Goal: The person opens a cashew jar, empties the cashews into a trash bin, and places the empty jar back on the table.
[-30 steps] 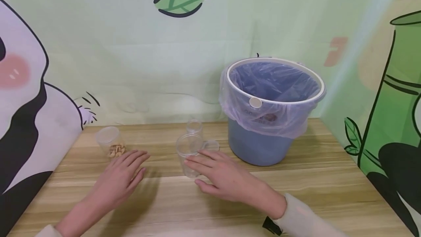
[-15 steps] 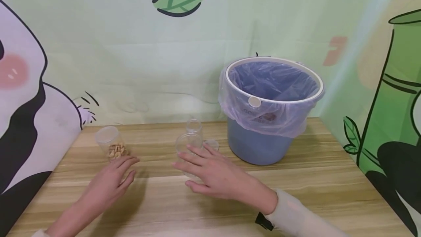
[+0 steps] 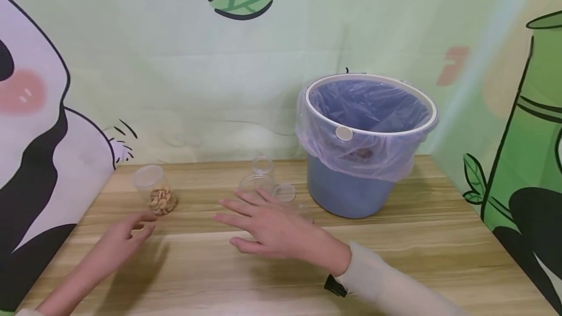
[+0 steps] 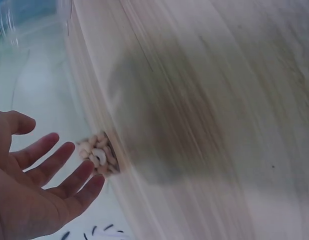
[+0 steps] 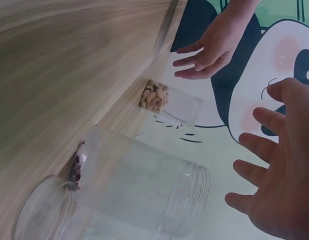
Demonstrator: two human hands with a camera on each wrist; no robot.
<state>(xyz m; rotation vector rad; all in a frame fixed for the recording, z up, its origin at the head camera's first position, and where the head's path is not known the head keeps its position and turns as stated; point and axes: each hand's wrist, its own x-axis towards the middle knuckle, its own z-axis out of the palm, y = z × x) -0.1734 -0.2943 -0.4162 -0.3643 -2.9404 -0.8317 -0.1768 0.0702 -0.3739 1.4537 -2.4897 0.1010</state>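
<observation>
The cup of nuts (image 3: 150,179) looks light, stiff and slick, best gripped round its sides, while the left hand (image 3: 120,235), loosely bent, and right hand (image 3: 274,230), spread wide, hold nothing.

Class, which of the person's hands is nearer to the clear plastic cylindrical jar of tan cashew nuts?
The left. The left hand is on the near side of the jar, apart from it; the right hand is farther away, well to the jar's right.
</observation>
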